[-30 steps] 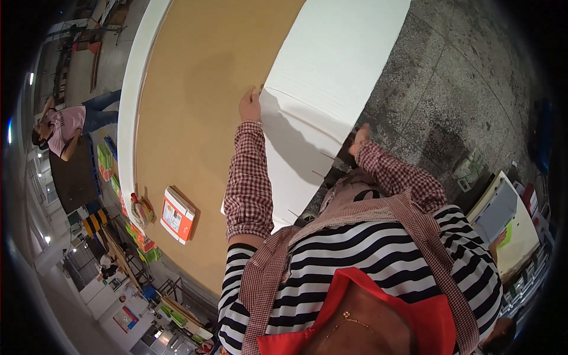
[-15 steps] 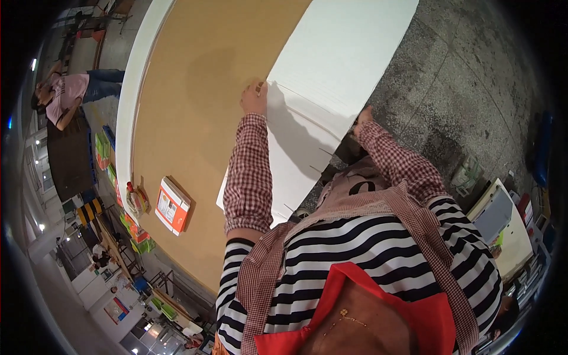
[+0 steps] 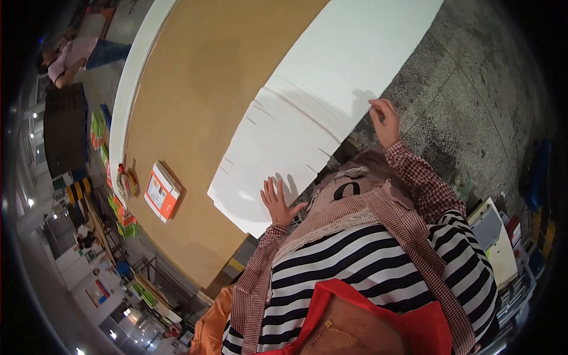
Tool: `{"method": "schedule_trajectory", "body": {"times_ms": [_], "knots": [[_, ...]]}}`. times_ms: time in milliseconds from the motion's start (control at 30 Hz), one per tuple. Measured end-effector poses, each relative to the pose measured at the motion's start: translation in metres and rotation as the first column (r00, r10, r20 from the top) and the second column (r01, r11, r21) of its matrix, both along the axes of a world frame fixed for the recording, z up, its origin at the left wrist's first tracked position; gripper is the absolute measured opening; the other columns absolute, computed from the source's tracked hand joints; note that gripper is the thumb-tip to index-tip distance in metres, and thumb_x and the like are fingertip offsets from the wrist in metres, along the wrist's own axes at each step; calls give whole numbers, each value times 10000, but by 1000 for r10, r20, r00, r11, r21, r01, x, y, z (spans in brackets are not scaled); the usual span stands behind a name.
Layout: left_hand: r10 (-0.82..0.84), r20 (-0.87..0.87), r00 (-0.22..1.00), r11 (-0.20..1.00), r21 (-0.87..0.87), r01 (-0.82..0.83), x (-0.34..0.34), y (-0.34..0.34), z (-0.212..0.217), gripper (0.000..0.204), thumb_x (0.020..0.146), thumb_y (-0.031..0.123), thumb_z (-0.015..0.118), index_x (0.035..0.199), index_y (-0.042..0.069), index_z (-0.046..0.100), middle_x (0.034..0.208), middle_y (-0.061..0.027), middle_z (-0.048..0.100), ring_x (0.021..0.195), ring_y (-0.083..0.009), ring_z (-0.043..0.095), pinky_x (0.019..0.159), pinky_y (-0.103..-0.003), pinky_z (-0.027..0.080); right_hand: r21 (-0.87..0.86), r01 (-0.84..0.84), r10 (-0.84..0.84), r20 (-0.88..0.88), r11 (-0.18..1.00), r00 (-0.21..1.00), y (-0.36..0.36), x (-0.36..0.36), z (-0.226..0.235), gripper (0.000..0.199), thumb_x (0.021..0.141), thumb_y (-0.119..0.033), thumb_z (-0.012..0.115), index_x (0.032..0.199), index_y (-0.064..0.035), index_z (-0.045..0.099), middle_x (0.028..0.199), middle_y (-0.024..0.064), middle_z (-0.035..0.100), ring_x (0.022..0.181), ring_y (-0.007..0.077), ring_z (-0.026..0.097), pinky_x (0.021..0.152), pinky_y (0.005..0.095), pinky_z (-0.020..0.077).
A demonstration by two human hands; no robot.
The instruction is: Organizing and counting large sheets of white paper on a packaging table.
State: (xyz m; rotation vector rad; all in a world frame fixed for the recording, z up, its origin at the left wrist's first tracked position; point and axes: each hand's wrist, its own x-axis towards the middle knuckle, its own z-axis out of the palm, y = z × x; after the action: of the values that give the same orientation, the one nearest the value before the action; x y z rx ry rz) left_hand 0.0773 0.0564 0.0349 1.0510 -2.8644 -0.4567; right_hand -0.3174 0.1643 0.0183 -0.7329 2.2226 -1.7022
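Note:
A long white cardboard sheet (image 3: 349, 56) with creases and short slits along its edges lies across the brown tabletop (image 3: 201, 112), slanting from the far right toward me. Over its near end my left hand (image 3: 276, 202) is spread, fingers apart, palm toward the board; whether it presses or hovers I cannot tell. My right hand (image 3: 385, 122) is at the sheet's right edge with its fingers loosely bent and holding nothing. Its shadow falls on the board beside the fingertips.
A white and orange box (image 3: 161, 192) lies on the table's left part, near a roll-like item with a red piece (image 3: 126, 180). Beyond the left edge are green and orange packages (image 3: 121, 213) and a person in pink (image 3: 74, 59). Speckled floor (image 3: 467, 89) lies right.
My left hand has moved from the crease's left end to the sheet's near end and spread. My right hand has risen from beside the right edge into fuller view. The person at left has shifted.

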Motion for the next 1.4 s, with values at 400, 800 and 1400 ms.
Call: {"method": "schedule_trajectory", "body": {"times_ms": [400,800,1400], "knots": [[-78,184,980,997,3,79,31,-18,-17,1177,618,847,541,1494,130,221,1552,-204,110,1438,-378,71,1116,-594,28,181,-314,291,139,932,946,-20,50,-15,175,839,-79,647,1002,-19,668,911,93,645,760,186,630,672,291,505],[-169,68,983,984,-43,172,45,-20,-25,915,765,708,544,1469,174,310,1538,-170,180,1426,-343,125,1118,-572,68,624,-186,233,7,759,972,-50,62,-13,429,692,-257,794,982,10,624,883,121,596,876,264,588,766,368,489],[-299,44,953,954,2,300,70,-44,-19,919,780,666,544,1502,209,207,1554,-173,138,1424,-347,160,1107,-582,135,-299,-108,316,851,948,419,-43,134,-38,563,870,52,570,1394,-1,368,1371,112,468,1260,230,448,1075,356,364]]}}
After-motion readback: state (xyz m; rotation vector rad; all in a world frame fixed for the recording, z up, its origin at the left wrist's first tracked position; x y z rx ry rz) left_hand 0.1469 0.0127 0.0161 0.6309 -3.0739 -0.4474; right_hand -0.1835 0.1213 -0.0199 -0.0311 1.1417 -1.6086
